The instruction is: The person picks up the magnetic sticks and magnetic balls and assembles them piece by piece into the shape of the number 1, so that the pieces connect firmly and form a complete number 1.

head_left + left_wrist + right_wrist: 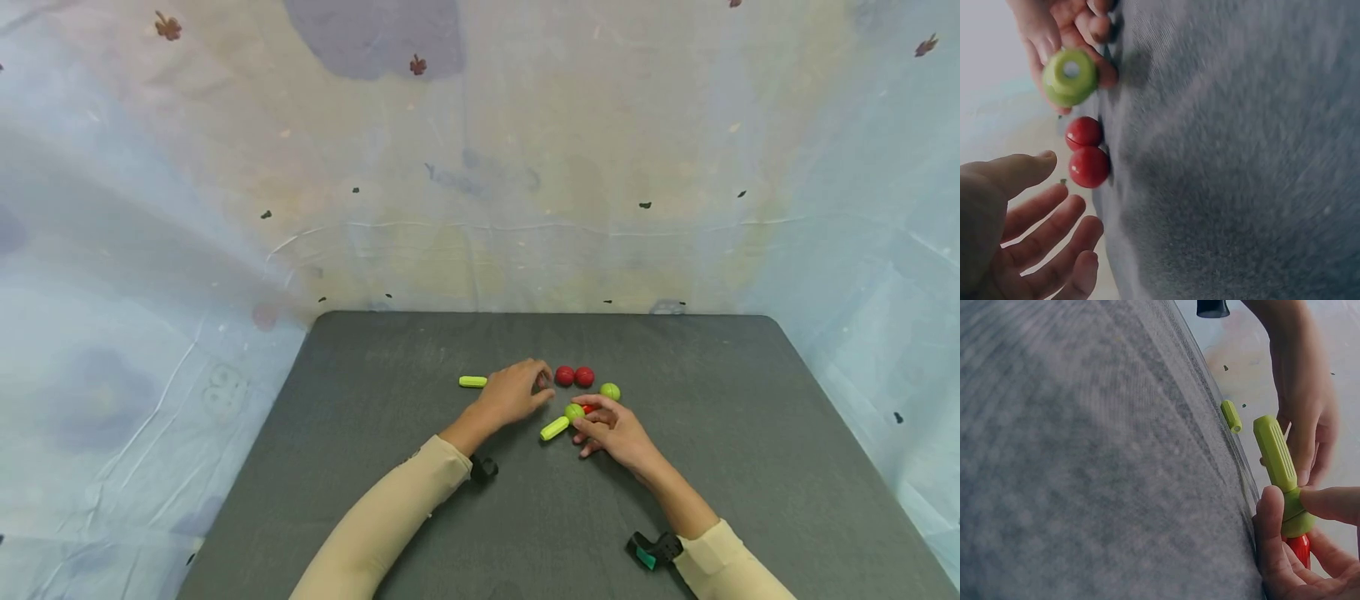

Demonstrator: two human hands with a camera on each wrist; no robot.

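Note:
My right hand [611,433] pinches a green ball [1296,515] between thumb and fingers. Out of one side of that ball runs a ribbed green rod [1275,453]; from its other side comes a red rod [1299,550], partly covered by the fingers. A second green ball [610,392] shows just past the right fingers in the head view. My left hand [517,390] holds nothing; its fingers are loosely bent, close to two red balls [565,376] that sit side by side on the table.
Left of the left hand, another ribbed green rod [472,382] lies on the dark grey table [390,350]. Behind the table hangs a pale patterned sheet [525,167], and it also runs along both sides. Each wrist wears a black band [656,550].

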